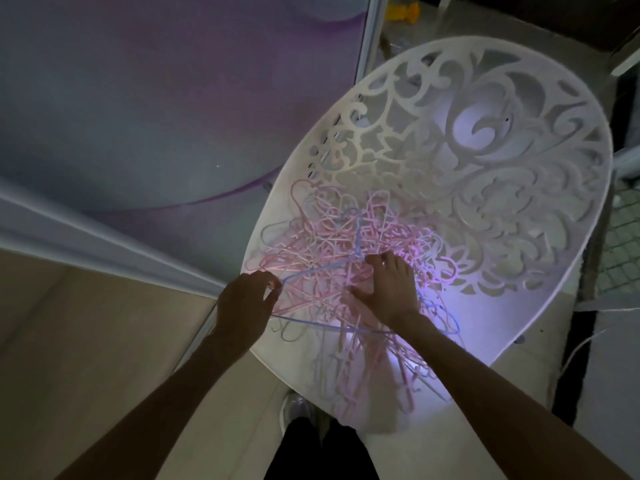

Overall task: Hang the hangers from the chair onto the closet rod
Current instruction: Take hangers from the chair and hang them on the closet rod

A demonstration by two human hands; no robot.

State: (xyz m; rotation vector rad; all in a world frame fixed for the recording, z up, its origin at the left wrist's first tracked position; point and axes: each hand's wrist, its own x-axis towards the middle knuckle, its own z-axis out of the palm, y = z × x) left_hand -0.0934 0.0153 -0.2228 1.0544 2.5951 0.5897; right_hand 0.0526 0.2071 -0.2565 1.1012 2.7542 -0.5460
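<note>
A white plastic chair (512, 306) with an ornate cut-out back stands in front of me. On its seat lies a tangled pile of thin pink and pale blue hangers (332, 237). My left hand (242, 303) pinches the left corner of a blue hanger (311, 270) at the pile's near left edge. My right hand (388, 289) rests spread, palm down, on the heap, its fingertips at the neck of that blue hanger. No closet rod is in view.
A sliding closet door (173, 98) with a purple pattern rises to the left, its pale frame (104, 233) running diagonally. Beige floor (86, 341) lies below. A yellow object (403, 13) sits on the floor beyond the chair. My shoe (298, 408) shows near the chair's front.
</note>
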